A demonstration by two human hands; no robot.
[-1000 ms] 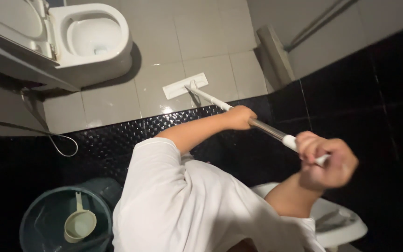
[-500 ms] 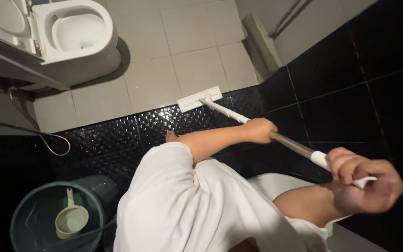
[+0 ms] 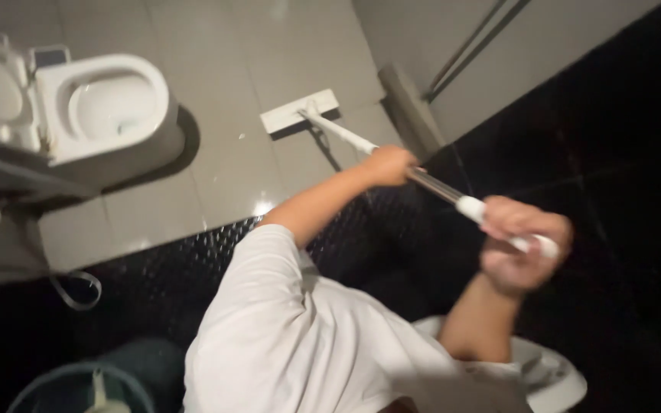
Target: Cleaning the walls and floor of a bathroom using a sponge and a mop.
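Grey floor tiles point(image 3: 223, 160) are mid-mopping: left hand point(image 3: 389, 165) and right hand point(image 3: 524, 241) both grip the mop point(image 3: 300, 112); no clear sign which tiles remain.

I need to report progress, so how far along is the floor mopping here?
Done: cannot tell; the grey tiles show a glossy patch. In hand: left hand and right hand grip the mop handle, mop head flat beyond the toilet. Left: unclear.
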